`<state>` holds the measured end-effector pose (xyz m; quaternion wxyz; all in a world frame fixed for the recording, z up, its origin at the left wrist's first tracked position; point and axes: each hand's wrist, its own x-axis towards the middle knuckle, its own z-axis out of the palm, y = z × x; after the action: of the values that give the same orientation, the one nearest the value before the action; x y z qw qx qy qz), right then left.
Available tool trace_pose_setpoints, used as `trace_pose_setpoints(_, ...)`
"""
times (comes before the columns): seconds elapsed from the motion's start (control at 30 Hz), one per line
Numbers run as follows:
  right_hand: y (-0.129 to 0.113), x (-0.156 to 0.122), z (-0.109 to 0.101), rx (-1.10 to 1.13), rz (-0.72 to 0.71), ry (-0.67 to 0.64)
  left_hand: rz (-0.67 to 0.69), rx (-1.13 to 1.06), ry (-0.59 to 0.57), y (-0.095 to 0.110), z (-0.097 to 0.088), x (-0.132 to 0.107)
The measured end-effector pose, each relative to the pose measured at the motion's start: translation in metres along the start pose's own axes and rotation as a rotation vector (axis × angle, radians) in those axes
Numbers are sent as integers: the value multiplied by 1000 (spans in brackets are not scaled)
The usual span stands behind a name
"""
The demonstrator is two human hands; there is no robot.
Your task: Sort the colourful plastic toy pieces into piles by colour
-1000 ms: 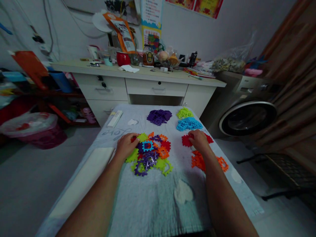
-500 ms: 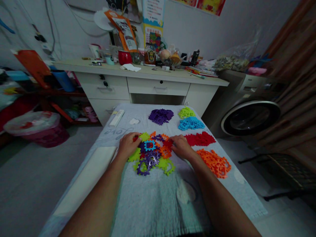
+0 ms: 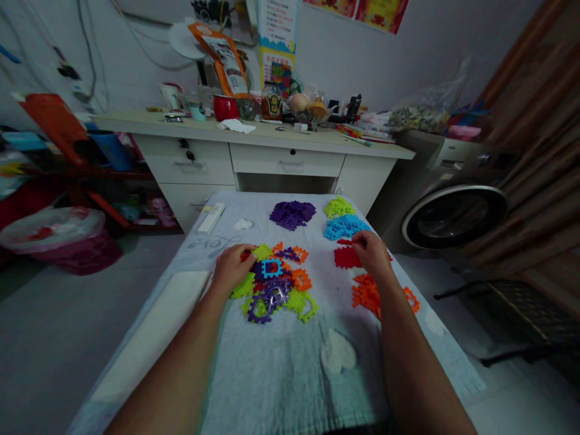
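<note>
A mixed heap of plastic interlocking tiles [image 3: 276,284] in green, purple, orange, red and blue lies in the middle of a cloth-covered table [image 3: 281,362]. My left hand [image 3: 232,267] rests curled on the heap's left edge, touching green and red tiles. My right hand [image 3: 372,252] hovers over the red pile [image 3: 345,258], its fingers pinched on a red tile [image 3: 345,242]. Sorted piles lie around it: purple [image 3: 292,214], green [image 3: 339,208], blue [image 3: 344,227] and orange [image 3: 369,295].
A white stick-shaped object [image 3: 211,217] lies at the table's far left. Behind stands a cluttered white desk [image 3: 272,154]. A washing machine [image 3: 453,211] is at the right, a bagged red bin [image 3: 58,238] on the floor at the left.
My right hand went from the red pile to the mixed heap, took a red tile and moved back right over the red pile. My left hand has stayed on the heap.
</note>
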<state>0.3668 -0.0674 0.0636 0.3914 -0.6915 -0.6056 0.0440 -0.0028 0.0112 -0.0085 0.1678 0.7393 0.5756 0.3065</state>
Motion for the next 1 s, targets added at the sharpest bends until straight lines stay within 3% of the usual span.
trace_pose_setpoints(0.13, 12, 1, -9, -141, -11, 44, 1, -5, -10, -1, 0, 0)
trace_pose_setpoints(0.47, 16, -2, -8, -368, -10, -210, -11, 9, 0, 0, -1, 0)
trace_pose_setpoints(0.77, 15, -3, -7, -562, -49, -352, -7, 9, -5, 0, 0, 1)
trace_pose_setpoints(0.9, 20, -1, -7, -527, -46, -267, -12, 18, -3, 0, 1, 1)
trace_pose_setpoints(1.0, 25, 2, -13, -468, -1, -81, -21, 18, 2, 0, 0, 1)
